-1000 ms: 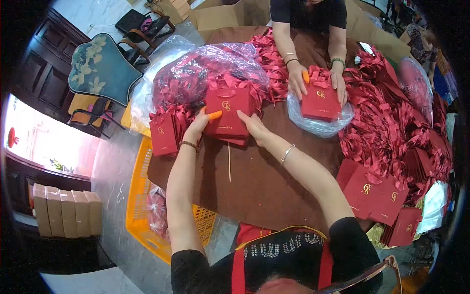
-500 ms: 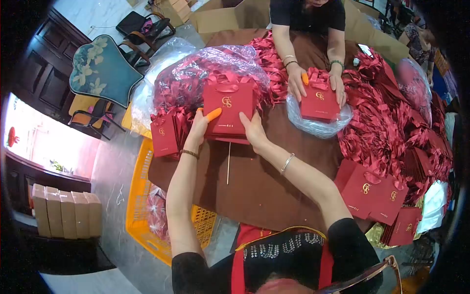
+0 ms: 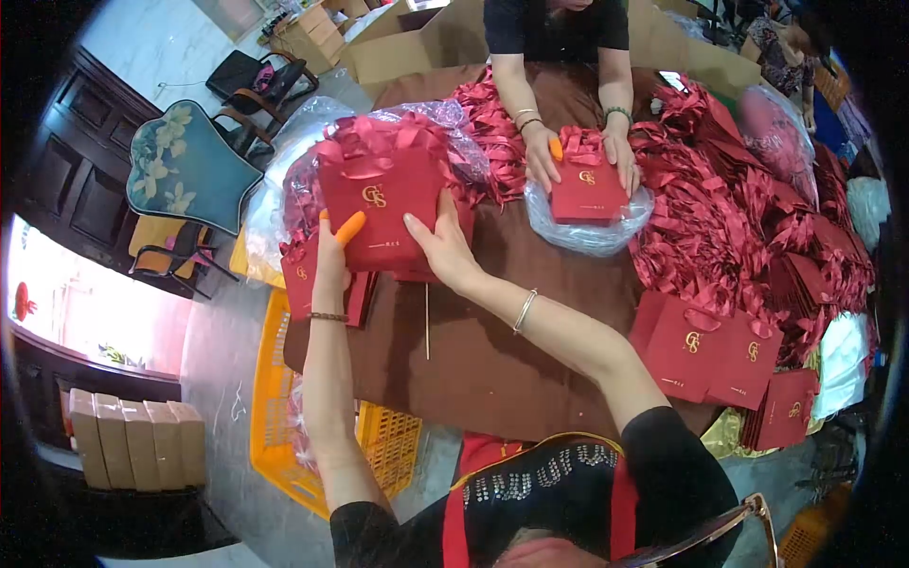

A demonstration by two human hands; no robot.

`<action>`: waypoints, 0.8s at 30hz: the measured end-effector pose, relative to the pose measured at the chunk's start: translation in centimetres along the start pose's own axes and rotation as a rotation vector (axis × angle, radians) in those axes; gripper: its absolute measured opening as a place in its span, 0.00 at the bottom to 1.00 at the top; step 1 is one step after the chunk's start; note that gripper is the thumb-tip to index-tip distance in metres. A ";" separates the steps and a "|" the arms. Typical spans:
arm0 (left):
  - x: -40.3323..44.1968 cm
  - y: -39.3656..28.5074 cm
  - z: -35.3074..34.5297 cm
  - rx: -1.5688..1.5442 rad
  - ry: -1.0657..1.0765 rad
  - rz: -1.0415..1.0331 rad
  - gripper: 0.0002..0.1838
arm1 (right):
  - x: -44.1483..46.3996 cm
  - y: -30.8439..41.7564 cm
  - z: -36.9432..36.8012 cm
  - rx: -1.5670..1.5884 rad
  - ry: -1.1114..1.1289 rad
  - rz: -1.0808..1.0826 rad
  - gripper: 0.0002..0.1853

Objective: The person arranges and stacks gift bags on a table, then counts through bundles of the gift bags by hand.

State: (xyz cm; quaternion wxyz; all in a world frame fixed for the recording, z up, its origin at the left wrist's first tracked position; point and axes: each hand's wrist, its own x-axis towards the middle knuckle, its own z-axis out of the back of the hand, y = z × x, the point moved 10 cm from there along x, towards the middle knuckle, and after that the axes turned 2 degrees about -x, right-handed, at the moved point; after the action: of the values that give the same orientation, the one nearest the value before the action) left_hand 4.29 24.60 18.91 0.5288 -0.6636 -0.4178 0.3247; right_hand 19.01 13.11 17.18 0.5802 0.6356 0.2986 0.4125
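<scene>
Red bags (image 3: 383, 210) raised since earlier; left hand (image 3: 331, 250), right hand (image 3: 443, 244) half-curled, gripping sides.

Change vs. the two earlier frames: the stack of flat dark-red paper bags with gold lettering (image 3: 386, 206) has shifted left and appears larger, brought up towards the camera. The left hand (image 3: 333, 248) and right hand (image 3: 437, 244) have travelled with it. It now overlaps the smaller fanned stack of red paper bags (image 3: 299, 276), previously beside it. More of the clear purplish plastic bag (image 3: 468, 140) is covered. The left forearm (image 3: 333, 398) now hides most of the pink plastic-wrapped bundle (image 3: 298, 428). View shifted also; lift off the surface (image 3: 511, 331) probable, underside hidden.
</scene>
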 end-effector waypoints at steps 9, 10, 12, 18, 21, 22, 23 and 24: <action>-3.8 -3.2 -5.7 0.107 0.249 -0.031 0.31 | -4.2 1.7 3.2 0.245 -0.133 0.181 0.39; -4.4 -2.8 -6.3 0.099 0.245 -0.028 0.31 | -5.6 0.5 3.8 0.429 -0.148 0.102 0.38; -5.8 -3.8 -8.0 0.637 0.248 -0.275 0.37 | -8.5 -1.0 5.0 0.559 -0.123 0.008 0.35; -12.9 1.4 -15.0 1.137 0.629 -0.294 0.33 | -24.1 0.1 1.7 -0.051 0.785 -0.126 0.13; -16.0 6.0 -16.9 1.350 0.808 -0.292 0.27 | -23.8 10.0 2.6 -0.413 0.591 0.700 0.16; -16.5 6.3 -16.9 1.340 0.809 -0.280 0.27 | -23.3 11.4 2.8 -0.615 0.497 0.897 0.17; -17.1 6.3 -17.2 1.363 0.853 -0.321 0.26 | -21.7 10.7 2.9 -0.800 0.441 0.873 0.20; -17.7 6.3 -17.3 1.388 0.894 -0.365 0.26 | -20.2 9.9 3.3 -0.983 0.381 0.849 0.23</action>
State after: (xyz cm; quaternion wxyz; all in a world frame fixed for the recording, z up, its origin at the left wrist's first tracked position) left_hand 12.99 0.71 16.54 0.9762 -0.1762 0.0244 0.1241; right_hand 11.16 -7.35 23.40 0.5266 0.2761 -0.1023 0.7975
